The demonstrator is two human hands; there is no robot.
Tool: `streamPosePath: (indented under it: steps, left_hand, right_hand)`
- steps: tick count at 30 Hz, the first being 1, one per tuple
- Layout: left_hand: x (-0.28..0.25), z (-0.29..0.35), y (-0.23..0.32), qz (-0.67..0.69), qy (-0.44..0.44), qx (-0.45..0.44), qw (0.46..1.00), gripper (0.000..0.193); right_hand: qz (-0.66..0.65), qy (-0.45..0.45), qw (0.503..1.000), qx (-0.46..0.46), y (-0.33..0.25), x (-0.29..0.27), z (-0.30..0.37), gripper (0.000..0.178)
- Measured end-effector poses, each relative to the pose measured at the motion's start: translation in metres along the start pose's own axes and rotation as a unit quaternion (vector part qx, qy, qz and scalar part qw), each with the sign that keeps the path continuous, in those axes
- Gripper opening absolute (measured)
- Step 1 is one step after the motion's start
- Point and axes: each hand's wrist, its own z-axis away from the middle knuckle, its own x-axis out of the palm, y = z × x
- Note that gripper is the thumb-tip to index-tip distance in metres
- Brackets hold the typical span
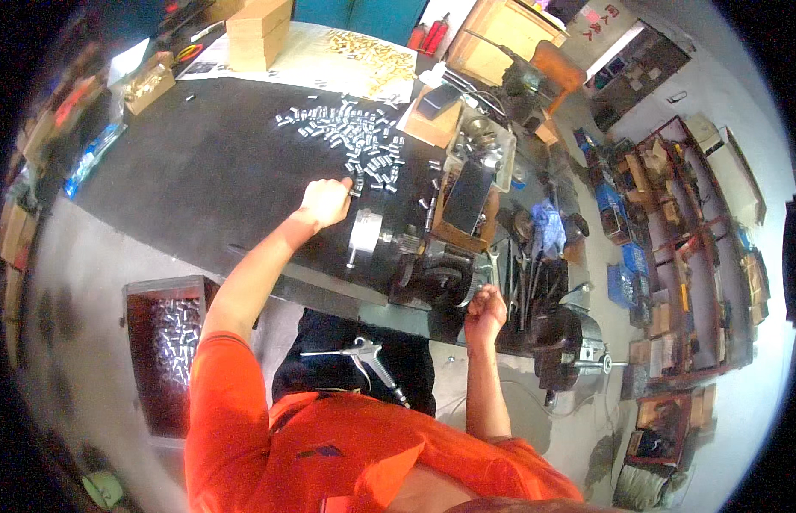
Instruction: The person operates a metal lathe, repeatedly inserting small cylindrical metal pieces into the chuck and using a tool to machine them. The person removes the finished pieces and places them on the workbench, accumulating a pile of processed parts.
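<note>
Silver metal pieces [355, 128] lie scattered on the dark table [184, 171], at one o'clock from the left hand [325, 203]; the nearest sit right by its fingertips. Those fingers are curled together, and whether they pinch a piece cannot be told. A round metal chuck [366, 229] stands at four o'clock from that hand, joined to a black machine [445, 274], which stands between the right hand [485, 303] and the pieces. The right fingers are bent in beside the machine; their grip is unclear. A wrench [494, 263] lies at the right hand's twelve o'clock, a vise [573, 346] at four.
</note>
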Motion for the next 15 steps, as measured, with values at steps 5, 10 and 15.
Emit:
streamPosePath:
  steps: [5,10,15]
  left_hand:
    - [-0.023,0.028,-0.012,0.164,0.047,-0.053,0.984,0.023]
    - [-0.089,0.075,0.008,0.693,0.007,-0.028,0.72,0.012]
    - [-0.099,0.089,0.035,0.731,-0.042,0.005,0.681,0.013]
  right_hand:
    - [-0.023,-0.02,1.0,0.005,0.003,-0.003,0.0,0.016]
    - [-0.032,-0.025,0.999,0.003,0.002,0.0,0.005,0.014]
    - [-0.023,-0.029,0.999,0.003,0.002,-0.005,0.0,0.012]
